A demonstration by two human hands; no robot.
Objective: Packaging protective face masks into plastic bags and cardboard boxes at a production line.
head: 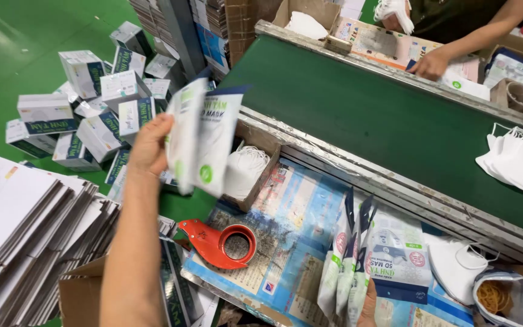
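Two flat white packets (204, 136) are up in the left hand (148, 145), which is closed on their left edge, thumb in front and fingers hidden behind. They look light, thin and slick, the film flexing and fanning apart at the free end; I judge that a pinch near one edge would let them slide, so a grip across both, well in from the rim, would hold them better. The left forearm rises from the bottom of the view, wrist bent so the packets stand nearly upright. To the left of that hand lie a heap of small boxes (86, 109) on the green floor, and below it stacks of flat cartons (25, 236). Just under the packets sits a red tape dispenser (219, 242), and beside them an open box of white masks (246, 169). Right of it runs the green belt (364, 115). The right hand (368, 306) shows only at the bottom edge, touching upright packets (376, 260); whether it grips them I cannot tell. Near it lie loose masks (455, 263) and a bag of rubber bands (497, 297). Across the belt, another person's hand (431, 63) rests on packets there.
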